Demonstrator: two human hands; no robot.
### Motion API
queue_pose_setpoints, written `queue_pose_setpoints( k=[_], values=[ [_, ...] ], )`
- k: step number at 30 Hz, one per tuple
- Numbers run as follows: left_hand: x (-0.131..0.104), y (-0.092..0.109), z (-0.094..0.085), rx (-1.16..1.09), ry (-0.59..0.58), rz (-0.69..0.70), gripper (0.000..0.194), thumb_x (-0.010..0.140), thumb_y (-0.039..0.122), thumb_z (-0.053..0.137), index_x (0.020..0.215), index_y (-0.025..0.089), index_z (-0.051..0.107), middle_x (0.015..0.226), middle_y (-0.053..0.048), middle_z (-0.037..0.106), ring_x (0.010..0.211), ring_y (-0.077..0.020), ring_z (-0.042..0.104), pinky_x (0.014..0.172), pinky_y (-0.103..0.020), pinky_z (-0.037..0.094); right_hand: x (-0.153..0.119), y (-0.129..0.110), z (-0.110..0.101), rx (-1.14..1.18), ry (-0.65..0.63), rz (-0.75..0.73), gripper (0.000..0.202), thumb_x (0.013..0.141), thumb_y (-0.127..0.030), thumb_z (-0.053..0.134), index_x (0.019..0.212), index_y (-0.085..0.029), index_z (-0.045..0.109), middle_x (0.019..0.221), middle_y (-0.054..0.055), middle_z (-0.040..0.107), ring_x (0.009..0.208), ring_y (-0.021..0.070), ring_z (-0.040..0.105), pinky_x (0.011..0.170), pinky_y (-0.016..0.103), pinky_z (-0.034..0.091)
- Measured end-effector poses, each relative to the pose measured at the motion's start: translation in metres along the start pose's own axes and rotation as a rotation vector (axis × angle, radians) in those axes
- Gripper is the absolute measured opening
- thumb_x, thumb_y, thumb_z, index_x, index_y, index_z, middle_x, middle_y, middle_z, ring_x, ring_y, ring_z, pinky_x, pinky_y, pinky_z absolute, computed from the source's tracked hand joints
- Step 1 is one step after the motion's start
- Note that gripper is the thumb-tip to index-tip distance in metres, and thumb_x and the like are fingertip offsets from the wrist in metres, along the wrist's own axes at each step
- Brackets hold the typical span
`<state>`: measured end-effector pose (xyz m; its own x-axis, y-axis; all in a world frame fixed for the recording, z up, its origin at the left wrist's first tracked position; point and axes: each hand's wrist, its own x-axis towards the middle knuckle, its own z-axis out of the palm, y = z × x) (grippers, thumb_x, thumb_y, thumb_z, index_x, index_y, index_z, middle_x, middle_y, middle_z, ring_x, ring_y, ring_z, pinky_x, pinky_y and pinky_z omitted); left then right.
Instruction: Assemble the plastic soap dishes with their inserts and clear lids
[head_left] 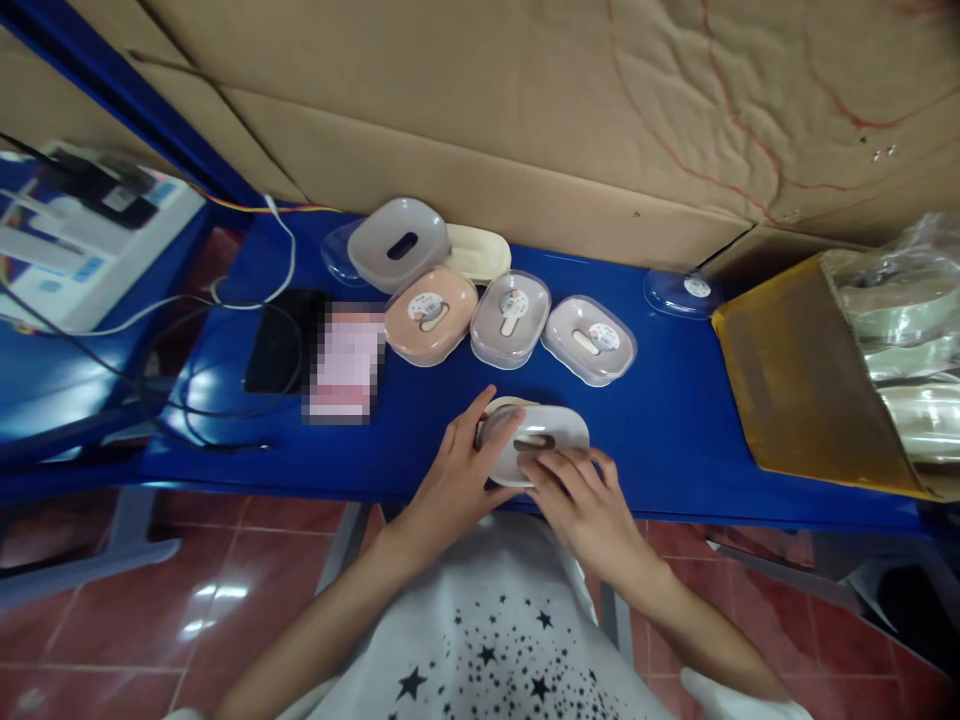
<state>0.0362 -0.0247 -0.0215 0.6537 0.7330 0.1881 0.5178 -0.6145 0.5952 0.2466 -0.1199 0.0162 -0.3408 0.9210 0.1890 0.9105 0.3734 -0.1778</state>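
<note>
A pale grey soap dish [566, 428] with a slot in its middle sits near the table's front edge, in front of me. My left hand [466, 450] grips its left end, thumb and fingers around the rim. With bent fingers, my right hand [585, 495] holds the near right side, fingertips by the slot. A cream piece [511, 402] peeks out behind the dish, mostly hidden. Beyond my hands are a peach soap dish [431, 340], a grey soap dish [499, 335] and another grey soap dish [574, 352], each under a clear, labelled lid.
A grey tray [375, 240] and a cream tray [484, 262] lie at the back. One clear lid [667, 295] is at the back right, beside a cardboard box [787, 370] of wrapped pieces. Left are a blurred-out pink item [345, 360] and cables [217, 410].
</note>
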Motion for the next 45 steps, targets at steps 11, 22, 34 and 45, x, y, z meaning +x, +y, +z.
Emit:
queue_pose_setpoints(
  k=[11, 22, 34, 45],
  values=[
    [0.014, -0.017, -0.021, -0.031, -0.178, -0.028, 0.100, 0.097, 0.042, 0.082, 0.173, 0.036, 0.018, 0.173, -0.017, 0.038, 0.152, -0.0412, 0.046, 0.118, -0.062, 0.046, 0.010, -0.004, 0.014, -0.002, 0.008, 0.052, 0.054, 0.107, -0.013, 0.057, 0.160, -0.021, 0.054, 0.140, 0.010, 0.073, 0.114, 0.0278, 0.068, 0.091, 0.044, 0.050],
    [0.008, -0.024, -0.020, 0.057, -0.109, 0.084, 0.072, 0.103, 0.039, 0.071, 0.167, 0.030, 0.039, 0.176, -0.022, 0.029, 0.152, -0.0455, 0.045, 0.114, -0.064, 0.046, 0.017, 0.057, -0.008, 0.090, 0.161, -0.112, 0.045, 0.107, -0.011, 0.052, 0.148, -0.026, 0.064, 0.140, 0.004, 0.074, 0.135, 0.0202, 0.065, 0.117, 0.041, 0.050],
    [0.006, -0.021, -0.030, -0.020, -0.099, 0.062, 0.064, 0.097, 0.022, 0.070, 0.156, 0.027, 0.044, 0.167, -0.017, 0.047, 0.145, -0.0349, 0.055, 0.115, -0.056, 0.045, 0.032, 0.233, -0.018, -0.222, 0.148, 0.337, 0.048, 0.112, -0.055, 0.050, 0.146, -0.024, 0.064, 0.139, 0.016, 0.068, 0.131, 0.0339, 0.060, 0.114, 0.056, 0.045],
    [0.022, -0.011, -0.020, -0.193, -0.252, 0.013, 0.087, 0.096, 0.027, 0.080, 0.168, 0.035, 0.030, 0.170, -0.013, 0.046, 0.153, -0.0337, 0.051, 0.121, -0.055, 0.050, -0.032, 0.122, -0.045, 0.125, 0.247, 0.388, 0.069, 0.100, -0.043, 0.072, 0.161, -0.026, 0.044, 0.162, 0.019, 0.049, 0.153, 0.0379, 0.050, 0.119, 0.060, 0.052]
  ],
)
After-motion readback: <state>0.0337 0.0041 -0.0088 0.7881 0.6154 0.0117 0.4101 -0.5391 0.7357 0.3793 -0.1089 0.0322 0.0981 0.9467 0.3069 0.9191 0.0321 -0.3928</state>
